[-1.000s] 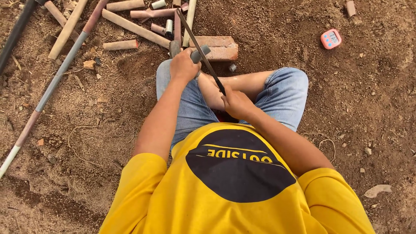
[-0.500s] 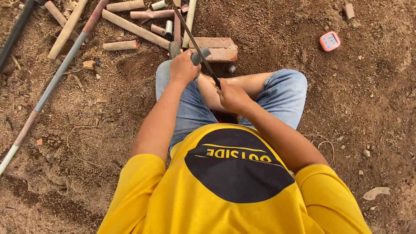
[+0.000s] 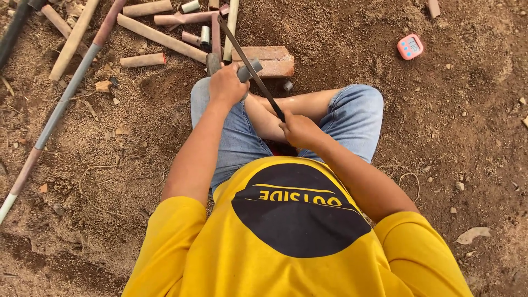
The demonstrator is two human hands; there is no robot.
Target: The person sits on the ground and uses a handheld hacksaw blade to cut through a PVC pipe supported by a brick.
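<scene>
I sit cross-legged on bare dirt in blue jeans and a yellow shirt. My left hand [image 3: 227,83] grips a short grey pipe piece [image 3: 248,70] held down against a red brick [image 3: 268,60]. My right hand [image 3: 300,129] is closed on the near end of a thin dark hacksaw blade [image 3: 250,65], which runs diagonally up and left across the pipe piece. The far tip of the blade reaches among the cut pipes above.
Several dusty pipe lengths and short offcuts [image 3: 159,36] lie at the top left. A long grey pipe [image 3: 66,96] slants down to the left edge. A small pink timer [image 3: 410,47] rests on the dirt at the upper right. Scattered stones and a thin wire loop [image 3: 410,179] lie at right.
The blade and my right hand have shifted slightly along the cutting line. My left hand stays on the pipe piece.
</scene>
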